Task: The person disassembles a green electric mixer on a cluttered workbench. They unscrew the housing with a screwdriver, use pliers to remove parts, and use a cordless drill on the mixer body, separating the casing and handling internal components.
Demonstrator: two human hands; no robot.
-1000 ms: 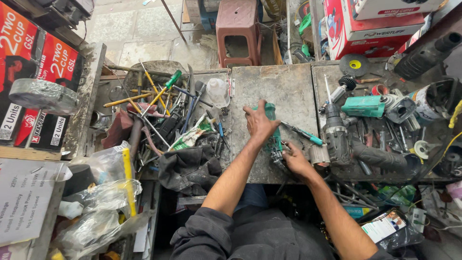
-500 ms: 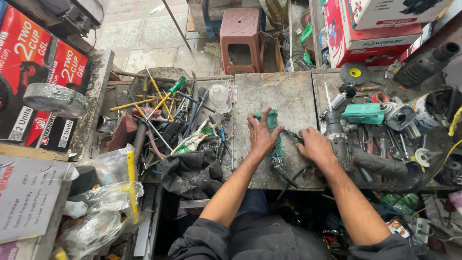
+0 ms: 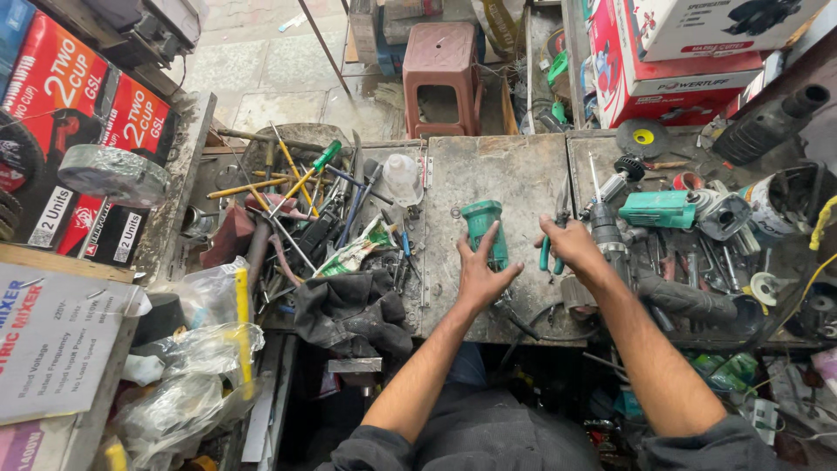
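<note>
Here the left hand lies flat, fingers spread, on the green tool body, whose long axis runs away from the person. The right hand, just beside it, appears to grip green-handled pliers.

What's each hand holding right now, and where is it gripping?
The left hand lies open on the green tool body, fingers spread, not gripping. The right hand grips teal-handled pliers by the handles.

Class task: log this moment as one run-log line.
left hand: on green tool housing | right hand: holding green-handled pliers | surface: metal workbench
</note>
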